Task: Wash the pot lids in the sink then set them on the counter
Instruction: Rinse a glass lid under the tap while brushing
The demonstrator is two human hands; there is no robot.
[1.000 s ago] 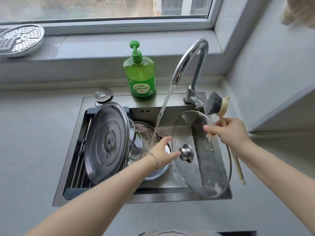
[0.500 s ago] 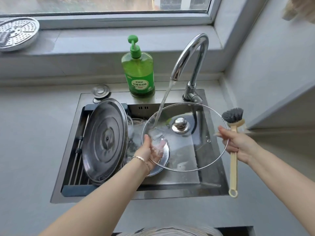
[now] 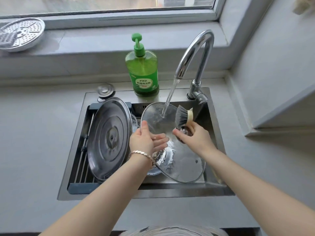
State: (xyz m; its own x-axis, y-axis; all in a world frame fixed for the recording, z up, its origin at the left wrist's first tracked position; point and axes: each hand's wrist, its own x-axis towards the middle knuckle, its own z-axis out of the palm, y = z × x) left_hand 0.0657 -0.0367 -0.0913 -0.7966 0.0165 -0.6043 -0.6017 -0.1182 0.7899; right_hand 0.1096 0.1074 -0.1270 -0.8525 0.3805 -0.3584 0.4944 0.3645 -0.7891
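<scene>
A round glass lid (image 3: 185,166) is tilted over the sink (image 3: 146,193), with tap water hitting its upper part. My left hand (image 3: 146,142) grips its left rim, thumb on top and fingers showing through the glass from below. My right hand (image 3: 194,138) holds a dish brush (image 3: 183,118) with grey bristles pointing up, and its fingers also rest on the lid's metal knob (image 3: 185,132). A large steel lid (image 3: 109,138) leans in the left of the sink. Other lids (image 3: 153,172) lie partly hidden under the glass one.
The faucet (image 3: 196,53) runs at the back right of the sink. A green soap bottle (image 3: 143,74) and a metal sink plug (image 3: 105,90) stand on the back rim. A drain rack (image 3: 81,150) sits in the sink's left. A perforated steamer plate (image 3: 20,34) rests on the windowsill.
The glass lid has tipped under the stream. My right hand moved left with the brush onto the lid's knob. My left hand shifted up along the rim.
</scene>
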